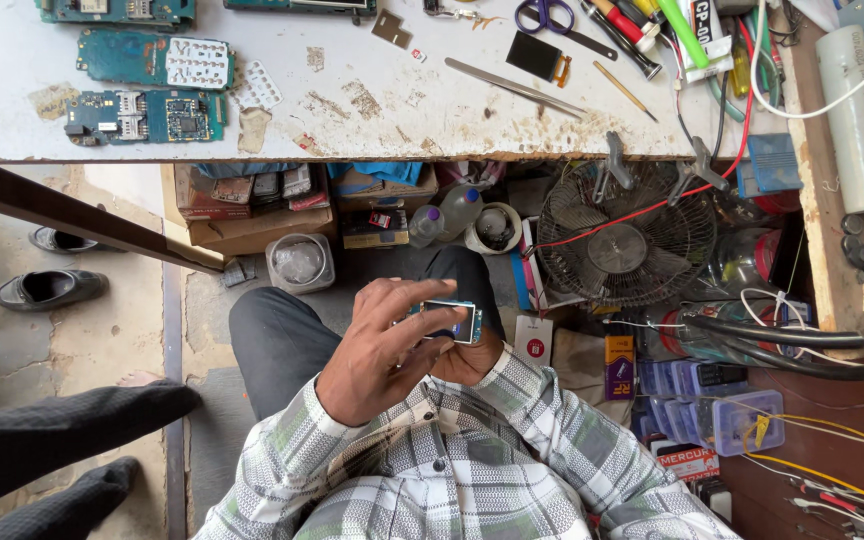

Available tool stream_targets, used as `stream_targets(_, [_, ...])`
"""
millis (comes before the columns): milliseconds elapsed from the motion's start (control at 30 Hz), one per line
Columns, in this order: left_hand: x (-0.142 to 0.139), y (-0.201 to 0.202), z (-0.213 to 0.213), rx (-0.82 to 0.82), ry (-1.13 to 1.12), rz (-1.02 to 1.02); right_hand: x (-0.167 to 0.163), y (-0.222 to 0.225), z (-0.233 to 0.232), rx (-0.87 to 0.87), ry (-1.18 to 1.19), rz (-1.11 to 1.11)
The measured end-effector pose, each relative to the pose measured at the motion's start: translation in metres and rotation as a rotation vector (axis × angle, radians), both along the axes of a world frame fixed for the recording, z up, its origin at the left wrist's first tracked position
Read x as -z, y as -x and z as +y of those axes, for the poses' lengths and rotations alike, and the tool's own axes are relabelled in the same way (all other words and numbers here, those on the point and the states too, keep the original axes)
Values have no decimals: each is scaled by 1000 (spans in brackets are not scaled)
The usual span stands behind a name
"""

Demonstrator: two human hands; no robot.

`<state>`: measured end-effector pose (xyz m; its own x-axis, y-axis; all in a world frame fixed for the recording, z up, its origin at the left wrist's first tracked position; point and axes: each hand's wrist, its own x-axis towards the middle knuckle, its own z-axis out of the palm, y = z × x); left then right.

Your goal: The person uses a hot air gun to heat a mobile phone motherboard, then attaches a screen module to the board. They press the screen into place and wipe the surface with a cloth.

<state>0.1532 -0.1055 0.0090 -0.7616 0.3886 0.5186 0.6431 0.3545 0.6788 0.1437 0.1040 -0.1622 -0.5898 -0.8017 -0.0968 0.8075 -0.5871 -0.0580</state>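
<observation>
Over my lap I hold a small teal circuit board (pixel 455 321) with a silvery frame. My left hand (pixel 380 348) shows its back to the camera, and its fingertips and thumb pinch the board's left side. My right hand (pixel 472 362) lies mostly hidden beneath the board and cups it from below. Both sleeves are grey and white plaid, and my dark trousers (pixel 277 335) show under the hands.
A worn white workbench (pixel 372 100) spans the top with teal phone boards (pixel 147 115), scissors (pixel 544 14), tweezers (pixel 512 86) and screwdrivers. Under it sit a small fan (pixel 620 248), cardboard boxes (pixel 252 215) and bottles. Clear plastic boxes (pixel 722 405) stand right. Shoes (pixel 49 288) and another person's dark trouser leg (pixel 52 435) are left.
</observation>
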Motion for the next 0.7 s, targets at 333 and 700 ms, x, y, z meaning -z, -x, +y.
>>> stream_targets(333, [-6,-3,2,-68,-160,-242,-18,0,-9,22,-106,157])
stream_targets(700, [-2,2,12,-234,-159,-380,-5,0,-12,68,-99,166])
